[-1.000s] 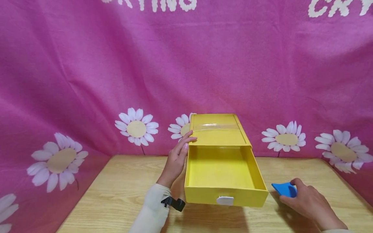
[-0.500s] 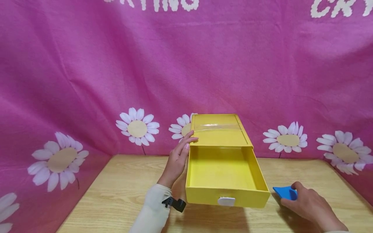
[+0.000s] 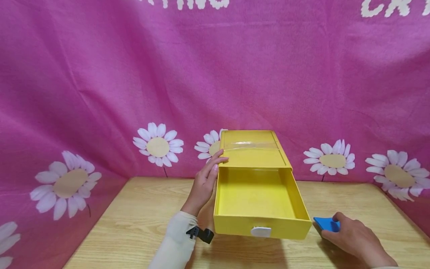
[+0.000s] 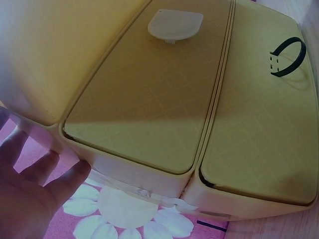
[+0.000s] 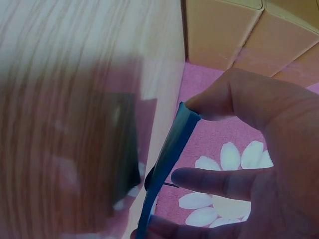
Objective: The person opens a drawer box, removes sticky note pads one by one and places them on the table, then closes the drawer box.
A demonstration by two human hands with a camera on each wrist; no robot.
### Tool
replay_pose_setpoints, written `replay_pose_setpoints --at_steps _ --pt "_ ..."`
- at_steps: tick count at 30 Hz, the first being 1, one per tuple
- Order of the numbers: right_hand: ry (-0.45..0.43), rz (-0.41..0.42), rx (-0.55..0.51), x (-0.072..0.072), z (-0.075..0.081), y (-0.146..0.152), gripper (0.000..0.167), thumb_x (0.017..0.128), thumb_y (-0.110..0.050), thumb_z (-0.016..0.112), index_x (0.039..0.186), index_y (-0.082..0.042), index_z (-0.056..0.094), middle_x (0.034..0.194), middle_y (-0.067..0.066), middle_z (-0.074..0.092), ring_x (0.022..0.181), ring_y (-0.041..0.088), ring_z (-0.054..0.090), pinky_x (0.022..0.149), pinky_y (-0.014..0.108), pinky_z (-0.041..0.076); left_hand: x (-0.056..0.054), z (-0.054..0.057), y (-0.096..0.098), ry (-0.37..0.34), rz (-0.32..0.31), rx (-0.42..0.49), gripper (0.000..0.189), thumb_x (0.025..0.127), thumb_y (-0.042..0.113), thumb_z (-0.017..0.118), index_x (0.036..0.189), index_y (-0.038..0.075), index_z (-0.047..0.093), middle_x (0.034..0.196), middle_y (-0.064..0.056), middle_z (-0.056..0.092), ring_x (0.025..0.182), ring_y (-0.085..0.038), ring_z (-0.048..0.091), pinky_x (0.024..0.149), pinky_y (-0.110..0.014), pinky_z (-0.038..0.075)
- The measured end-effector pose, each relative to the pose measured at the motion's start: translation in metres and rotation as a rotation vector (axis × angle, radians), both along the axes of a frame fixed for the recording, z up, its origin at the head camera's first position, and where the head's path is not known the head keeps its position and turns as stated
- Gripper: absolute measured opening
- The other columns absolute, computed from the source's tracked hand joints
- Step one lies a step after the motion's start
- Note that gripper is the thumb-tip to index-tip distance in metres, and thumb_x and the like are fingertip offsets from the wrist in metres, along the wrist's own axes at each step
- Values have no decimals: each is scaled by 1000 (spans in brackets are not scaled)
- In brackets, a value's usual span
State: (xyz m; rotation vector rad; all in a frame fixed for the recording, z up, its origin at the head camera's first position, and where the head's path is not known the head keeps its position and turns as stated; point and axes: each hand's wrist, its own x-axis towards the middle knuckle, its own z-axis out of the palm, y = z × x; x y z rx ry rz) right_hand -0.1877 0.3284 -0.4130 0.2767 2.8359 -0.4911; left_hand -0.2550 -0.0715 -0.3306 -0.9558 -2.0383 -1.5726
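A yellow drawer unit (image 3: 252, 157) stands on the table with its top drawer (image 3: 262, 228) pulled far out. That drawer has a white tab handle (image 3: 261, 232) and a bare inside. My left hand (image 3: 201, 183) rests along the unit's left side, its fingers extended, with fingertips at the top edge; in the left wrist view these fingers (image 4: 70, 184) lie against the side wall. To the right of the drawer, my right hand (image 3: 356, 233) holds a thin, slightly curved blue piece (image 3: 326, 223) low over the table. Thumb and fingers pinch the blue sheet (image 5: 169, 149) by its edges.
Two closed drawers show below in the left wrist view, one with a white tab (image 4: 175, 25), the lower with a black loop pull (image 4: 294, 57). A pink cloth (image 3: 255, 74) with printed daisies hangs behind the wooden table (image 3: 134, 224).
The blue piece has tipped flatter and dropped slightly with my right hand. My left hand stays on the drawer unit, and the drawer keeps its place.
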Motion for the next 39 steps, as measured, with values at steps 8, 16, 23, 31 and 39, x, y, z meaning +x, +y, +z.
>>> replay_pose_setpoints --at_steps 8,16,23,31,39 --pt "1 21 12 1 -3 -2 77 75 -59 68 116 4 52 91 20 62 75 27 55 69 57 51 1 1 0 -10 -5 -2 33 104 8 37 129 2 57 150 -12 40 142 -20 31 113 -36 29" --pt "-29 29 48 1 -2 -6 82 75 -60 68 120 7 54 92 21 62 75 28 54 71 59 51 1 2 1 -14 -2 1 33 104 9 37 129 2 57 150 -11 41 142 -19 31 114 -34 28" --pt "-22 59 92 0 -8 -7 82 76 -60 69 119 9 56 89 19 62 73 27 52 69 57 51 0 1 1 -5 1 5 33 104 8 37 128 1 57 149 -11 42 141 -20 32 114 -34 27" --pt "-8 60 112 0 -13 -10 77 76 -55 72 116 9 57 87 17 62 72 27 53 71 57 51 1 0 0 2 -12 4 33 104 7 37 129 1 57 149 -13 41 142 -22 31 113 -38 29" --pt "30 72 135 3 -10 -13 66 78 -47 73 114 7 59 85 17 62 71 26 52 70 55 51 0 0 1 3 -7 3 33 104 8 36 129 1 57 150 -13 41 142 -21 31 113 -38 29"
